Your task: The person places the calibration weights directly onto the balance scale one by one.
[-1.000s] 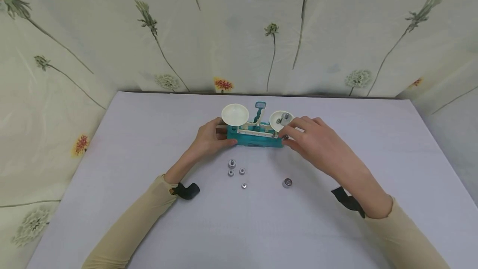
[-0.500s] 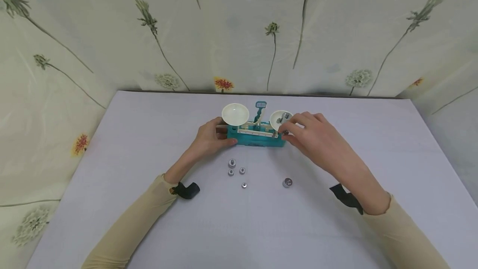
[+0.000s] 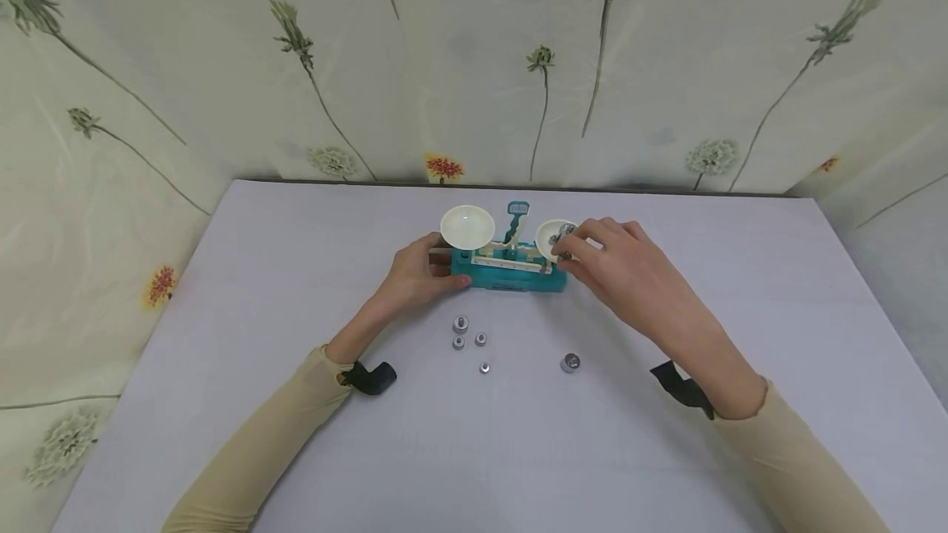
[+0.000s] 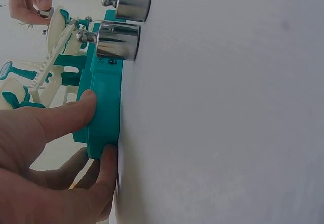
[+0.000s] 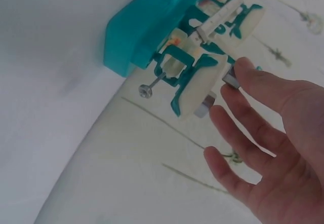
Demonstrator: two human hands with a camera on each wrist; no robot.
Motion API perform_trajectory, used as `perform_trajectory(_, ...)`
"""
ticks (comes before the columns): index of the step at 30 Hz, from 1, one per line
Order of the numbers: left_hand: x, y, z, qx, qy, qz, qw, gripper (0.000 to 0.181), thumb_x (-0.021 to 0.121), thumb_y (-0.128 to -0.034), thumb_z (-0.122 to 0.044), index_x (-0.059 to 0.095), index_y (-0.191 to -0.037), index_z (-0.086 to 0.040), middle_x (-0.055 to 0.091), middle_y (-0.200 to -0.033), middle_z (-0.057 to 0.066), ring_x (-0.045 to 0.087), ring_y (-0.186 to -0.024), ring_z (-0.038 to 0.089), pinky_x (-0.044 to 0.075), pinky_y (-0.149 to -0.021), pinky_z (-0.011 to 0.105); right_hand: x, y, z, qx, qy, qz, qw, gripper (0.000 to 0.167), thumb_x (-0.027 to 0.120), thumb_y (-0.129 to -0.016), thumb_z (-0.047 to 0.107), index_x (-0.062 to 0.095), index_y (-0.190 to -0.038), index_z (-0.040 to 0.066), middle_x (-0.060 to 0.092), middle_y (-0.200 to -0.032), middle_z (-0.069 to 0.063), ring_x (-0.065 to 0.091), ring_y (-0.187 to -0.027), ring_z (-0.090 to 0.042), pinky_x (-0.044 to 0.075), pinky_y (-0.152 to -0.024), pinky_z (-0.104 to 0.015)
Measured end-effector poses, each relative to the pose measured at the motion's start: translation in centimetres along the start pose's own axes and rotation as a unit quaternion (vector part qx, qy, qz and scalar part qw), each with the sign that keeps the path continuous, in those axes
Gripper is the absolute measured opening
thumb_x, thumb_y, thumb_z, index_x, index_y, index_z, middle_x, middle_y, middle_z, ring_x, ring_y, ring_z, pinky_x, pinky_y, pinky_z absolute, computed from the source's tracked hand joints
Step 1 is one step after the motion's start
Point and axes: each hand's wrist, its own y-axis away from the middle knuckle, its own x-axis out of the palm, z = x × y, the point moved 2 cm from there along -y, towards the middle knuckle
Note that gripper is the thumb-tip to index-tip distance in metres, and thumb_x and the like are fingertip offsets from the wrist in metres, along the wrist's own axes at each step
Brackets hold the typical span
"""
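My right fingers, nearer ones, pinch metal weight; white right-side pan just beneath. Long axis of balance scale runs leftward to my left fingers, clamped on teal base.

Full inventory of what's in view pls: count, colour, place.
Balance scale: 1, teal and cream, far side of table
Pans: 2, cream, one at each end of scale
Held weight: 1, silver, in right fingertips by right pan
Pan weights: at least 1, silver, right pan; partly hidden
Loose weights: 5, silver, on table before scale
Table: 1, whitish, under everything
Backdrop: pale, floral, behind table
Wrist pieces: 2, black, one per wrist
Sleeves: 2, beige, forearms
Left hand: 1, gripping scale's left end
Right hand: 1, pinching held weight
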Motion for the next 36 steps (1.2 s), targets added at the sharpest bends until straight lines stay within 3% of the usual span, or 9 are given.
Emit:
perform_trajectory(8,-0.03,0.03,-0.10,0.000,-0.002,0.001,1.0000,0.071,0.085,-0.0938,-0.016,0.051,-0.155,-0.006,0.063,-0.152,0.021,0.066,-0.138,0.039,0.057,-0.115,0.047,0.39,-0.19,-0.19,-0.001,0.018,-0.026,0.9995,0.023,0.086,-0.092,0.012,0.074,-0.111,0.016,0.077,-0.107,-0.008,0.070,-0.107,-0.032,0.052,-0.099,-0.055)
perform_trajectory(16,-0.08,-0.01,-0.19,0.007,-0.001,-0.001,1.0000,0.069,0.085,-0.0936,-0.015,0.053,-0.154,-0.006,0.063,-0.151,0.021,0.067,-0.137,0.039,0.057,-0.115,0.048,0.53,-0.47,-0.42,0.017,0.035,-0.024,0.9990,0.022,0.086,-0.092,0.013,0.076,-0.112,0.015,0.078,-0.107,-0.009,0.070,-0.113,-0.036,0.048,-0.107,-0.062)
perform_trajectory(36,-0.09,-0.03,0.00,0.001,0.003,-0.002,1.0000,0.067,0.086,-0.0927,-0.015,0.055,-0.151,-0.008,0.065,-0.148,0.021,0.069,-0.134,0.039,0.058,-0.114,0.048,0.99,-0.61,-0.08,0.006,0.042,-0.037,0.9984,0.018,0.084,-0.095,0.013,0.074,-0.111,0.016,0.078,-0.106,-0.008,0.069,-0.109,-0.034,0.046,-0.107,-0.061)
